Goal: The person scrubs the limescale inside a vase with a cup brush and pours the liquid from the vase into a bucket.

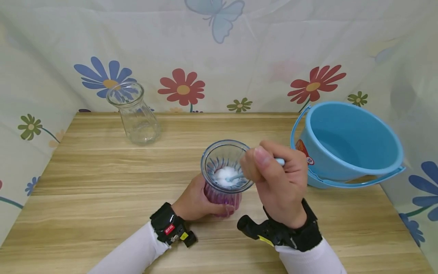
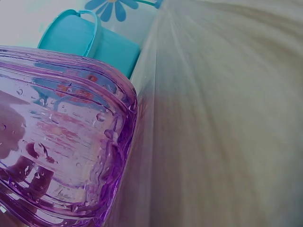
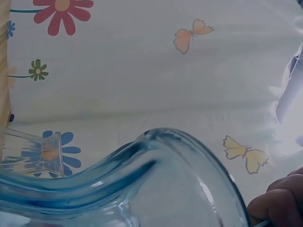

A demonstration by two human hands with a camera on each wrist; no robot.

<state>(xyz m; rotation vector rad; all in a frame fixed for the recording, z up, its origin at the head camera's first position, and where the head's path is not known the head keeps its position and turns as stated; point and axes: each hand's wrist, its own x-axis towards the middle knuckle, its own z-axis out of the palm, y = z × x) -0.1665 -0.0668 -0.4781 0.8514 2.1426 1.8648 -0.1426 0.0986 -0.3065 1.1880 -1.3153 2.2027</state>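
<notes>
A ribbed glass vase (image 1: 222, 196), blue at its flared rim and purple lower down, is in my left hand (image 1: 195, 203), whose fingers and thumb wrap its lower part. Above the rim my right hand (image 1: 278, 179) grips the light-blue handle of a cleaning brush (image 1: 280, 161). The brush's white head sits inside the vase; whether it is bristle or sponge I cannot tell. In the left wrist view, water drops dot the purple glass (image 2: 71, 146). The right wrist view has the vase's blue rim (image 3: 189, 156) up close, with curled fingers (image 3: 277, 208) at the lower right.
A clear glass vase (image 1: 142, 127) stands at the back left of the wooden table (image 1: 85, 182). On the right is a light-blue bucket (image 1: 342, 160), its handle lowered toward the front. A flower-printed curtain (image 1: 267, 49) hangs behind and at both sides.
</notes>
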